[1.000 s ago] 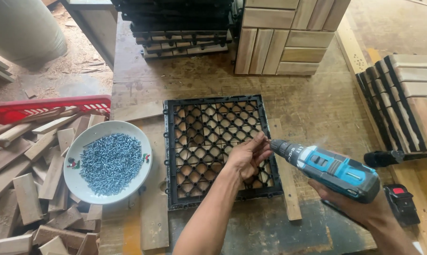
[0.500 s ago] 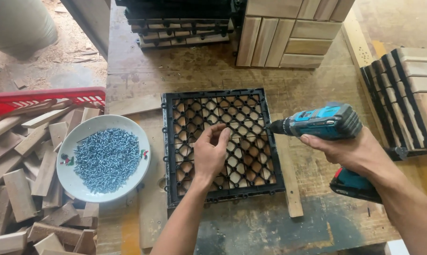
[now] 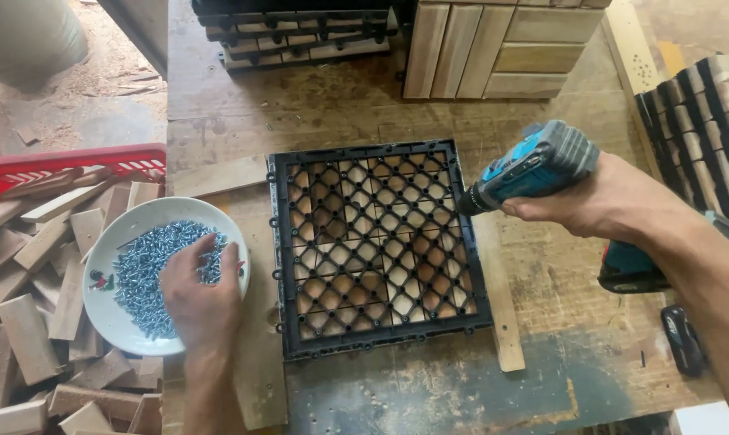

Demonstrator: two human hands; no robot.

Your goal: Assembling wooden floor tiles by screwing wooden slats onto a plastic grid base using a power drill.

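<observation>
A black plastic grid tile [image 3: 376,246] lies on the wooden workbench [image 3: 324,105] with wooden slats showing through its holes. My right hand [image 3: 602,201] grips a blue cordless drill [image 3: 533,165], its tip just off the tile's upper right edge. To the left, my left hand [image 3: 199,294] reaches into a white bowl [image 3: 143,221] of silvery screws [image 3: 147,270], fingers curled over the pile. Whether a screw is pinched between them I cannot tell.
A red crate [image 3: 58,165] and many loose wood offcuts [image 3: 42,322] lie at the left. Finished wooden tiles [image 3: 501,44] stack at the back, with more stacked tiles [image 3: 703,105] at the right. A spare battery [image 3: 683,338] lies on the bench by my right forearm.
My left hand left the grid tile and moved left into the bowl of screws. The drill lifted and now hovers by the tile's upper right edge.
</observation>
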